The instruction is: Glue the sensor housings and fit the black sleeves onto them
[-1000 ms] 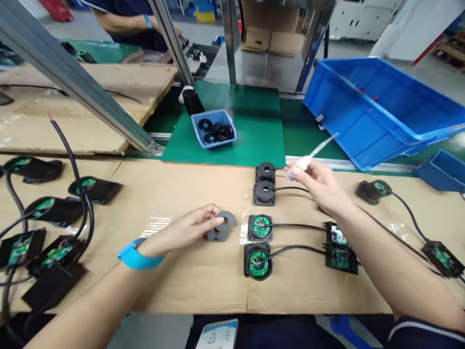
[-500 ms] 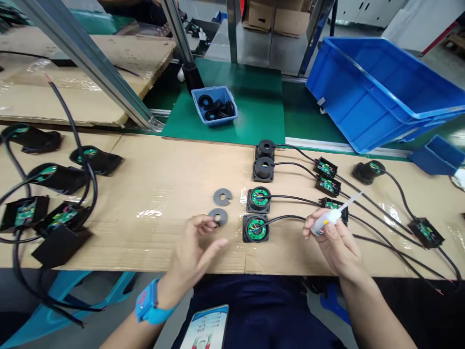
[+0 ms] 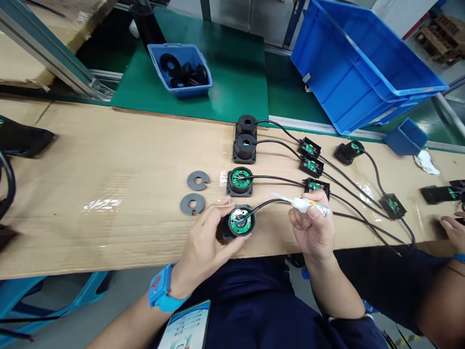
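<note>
My left hand [image 3: 207,237] grips a round black housing [image 3: 224,230] by its sides, tilted so its green circuit board [image 3: 240,221] faces up. A black cable [image 3: 267,202] runs from that board to the right. In my right hand [image 3: 314,228] is a small white glue bottle [image 3: 313,206], its thin clear nozzle pointing left above the cable. Left of the housing lie two grey slotted discs [image 3: 192,204] on the cardboard. Behind it stands a second open housing [image 3: 240,182] with its board showing. Farther back are two housings with grey tops [image 3: 244,148].
Small black boxes with boards [image 3: 317,186] lie to the right, joined by cables. A blue bin of black rings [image 3: 180,70] stands on the green mat [image 3: 232,72]. A large blue crate [image 3: 363,72] is at the back right. A co-worker's hand [image 3: 452,232] shows at the right edge.
My left hand has moved from the grey discs to the nearest housing, now held and tilted. The bottle in my right hand has swung so its nozzle points left. The view has shifted right.
</note>
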The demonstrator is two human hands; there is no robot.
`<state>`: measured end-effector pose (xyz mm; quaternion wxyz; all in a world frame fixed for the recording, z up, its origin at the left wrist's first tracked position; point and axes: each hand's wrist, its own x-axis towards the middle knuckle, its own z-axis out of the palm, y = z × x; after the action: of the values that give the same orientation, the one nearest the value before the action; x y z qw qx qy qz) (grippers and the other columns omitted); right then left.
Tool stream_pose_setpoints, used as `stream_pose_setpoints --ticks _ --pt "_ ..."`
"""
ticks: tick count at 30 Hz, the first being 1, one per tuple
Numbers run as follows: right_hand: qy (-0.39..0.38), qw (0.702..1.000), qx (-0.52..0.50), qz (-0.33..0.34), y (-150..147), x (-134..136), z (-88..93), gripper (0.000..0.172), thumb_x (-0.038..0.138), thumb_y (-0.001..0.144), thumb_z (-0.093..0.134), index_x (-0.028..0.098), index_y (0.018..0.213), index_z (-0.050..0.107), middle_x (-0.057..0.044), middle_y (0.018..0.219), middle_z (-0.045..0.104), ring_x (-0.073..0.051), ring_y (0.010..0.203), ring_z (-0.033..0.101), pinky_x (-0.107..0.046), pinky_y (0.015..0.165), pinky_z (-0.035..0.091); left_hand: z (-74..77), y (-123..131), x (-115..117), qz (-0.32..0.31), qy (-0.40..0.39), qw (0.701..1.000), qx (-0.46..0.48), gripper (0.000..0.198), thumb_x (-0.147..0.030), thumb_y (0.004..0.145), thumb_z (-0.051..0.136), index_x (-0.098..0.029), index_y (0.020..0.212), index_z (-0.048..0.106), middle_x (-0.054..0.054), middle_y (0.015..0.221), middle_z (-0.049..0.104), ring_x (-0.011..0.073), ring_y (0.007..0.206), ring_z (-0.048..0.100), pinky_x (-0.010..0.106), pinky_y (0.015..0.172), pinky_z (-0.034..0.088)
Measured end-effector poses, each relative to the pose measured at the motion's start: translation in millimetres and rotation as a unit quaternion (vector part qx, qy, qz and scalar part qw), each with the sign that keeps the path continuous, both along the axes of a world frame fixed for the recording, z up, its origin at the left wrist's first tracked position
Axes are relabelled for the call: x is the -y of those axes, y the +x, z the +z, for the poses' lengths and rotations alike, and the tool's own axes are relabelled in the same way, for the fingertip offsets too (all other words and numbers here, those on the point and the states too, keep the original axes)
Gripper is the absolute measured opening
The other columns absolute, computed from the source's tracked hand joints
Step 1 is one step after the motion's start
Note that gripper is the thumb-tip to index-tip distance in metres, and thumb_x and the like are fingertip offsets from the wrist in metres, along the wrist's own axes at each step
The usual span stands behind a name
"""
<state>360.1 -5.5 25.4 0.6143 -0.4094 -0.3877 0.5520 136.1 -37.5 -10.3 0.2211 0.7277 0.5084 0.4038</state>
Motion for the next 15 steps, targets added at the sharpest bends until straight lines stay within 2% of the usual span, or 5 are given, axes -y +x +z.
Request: stream_pose_setpoints --ticks 4,7,10,15 --pt "0.007 1.000 0.009 -0.017 2 -1 7.7 0.029 0.047 0.081 0.080 0.023 0.085 0.064 0.011 0.047 0.034 -0.006 0.040 0.019 -0.020 0.040 0.022 12.4 1 14 0.006 0.034 0.999 -0.005 0.050 -0.027 0.087 0.077 -0.019 0.132 0.057 0.008 0.113 0.069 0.0216 0.103 0.070 0.034 0.090 0.060" --pt "0.034 0.999 0.013 -0.018 4 -3 11.1 0.027 0.045 0.081 0.079 0.023 0.077 0.065 0.009 0.050 0.039 -0.007 0.041 0.027 -0.022 0.041 0.024 17.7 2 19 0.007 0.054 0.998 -0.027 0.053 -0.022 0.085 0.078 -0.016 0.134 0.058 0.009 0.112 0.068 0.0210 0.101 0.069 0.034 0.090 0.060" --pt "0.044 0.998 0.042 0.012 6 -4 11.4 0.024 0.041 0.079 0.082 0.023 0.079 0.065 0.007 0.057 0.048 -0.008 0.043 0.032 -0.025 0.043 0.027 18.5 2 20 0.005 0.091 0.995 -0.041 0.053 -0.016 0.082 0.081 -0.014 0.131 0.061 0.008 0.109 0.067 0.0222 0.102 0.068 0.036 0.093 0.059" --pt "0.077 0.989 0.118 0.037 5 -4 9.1 0.025 0.042 0.089 0.076 0.023 0.081 0.062 0.005 0.061 0.055 -0.009 0.043 0.037 -0.026 0.042 0.026 20.8 2 19 0.005 0.120 0.991 -0.066 0.053 -0.009 0.077 0.082 -0.013 0.127 0.063 0.007 0.104 0.065 0.0231 0.100 0.069 0.037 0.093 0.060"
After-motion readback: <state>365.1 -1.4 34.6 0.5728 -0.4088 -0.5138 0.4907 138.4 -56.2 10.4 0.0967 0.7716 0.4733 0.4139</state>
